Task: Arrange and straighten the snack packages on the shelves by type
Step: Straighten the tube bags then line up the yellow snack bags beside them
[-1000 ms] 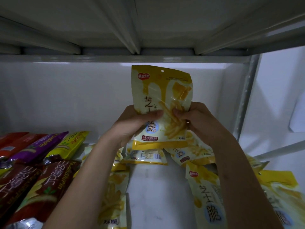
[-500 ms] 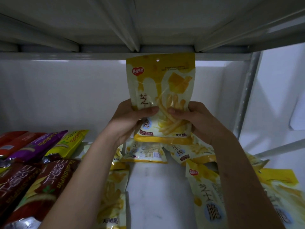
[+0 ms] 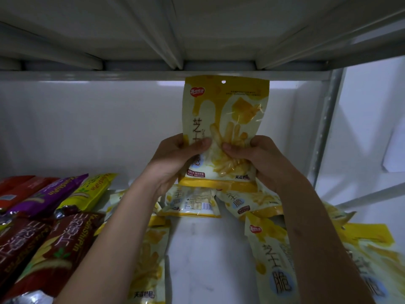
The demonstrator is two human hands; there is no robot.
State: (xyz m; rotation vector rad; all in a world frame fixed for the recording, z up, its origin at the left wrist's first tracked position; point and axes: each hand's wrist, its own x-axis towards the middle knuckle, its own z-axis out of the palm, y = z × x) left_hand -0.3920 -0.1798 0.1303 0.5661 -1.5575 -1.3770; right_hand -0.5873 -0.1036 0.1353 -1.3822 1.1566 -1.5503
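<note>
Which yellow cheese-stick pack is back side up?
The small pack lying just below the held pack: it shows a white label panel and barcode, while the other yellow ones show printed fronts.

Single view, head-worn, wide-angle. Position: close in front of the white shelf (image 3: 203, 249), at about its level. Facing: forward into the bay toward its back wall (image 3: 87, 128), tilted enough that the underside of the upper shelf (image 3: 197, 29) fills the top. Range: near; forearms enter from the bottom edge. No second view.
</note>
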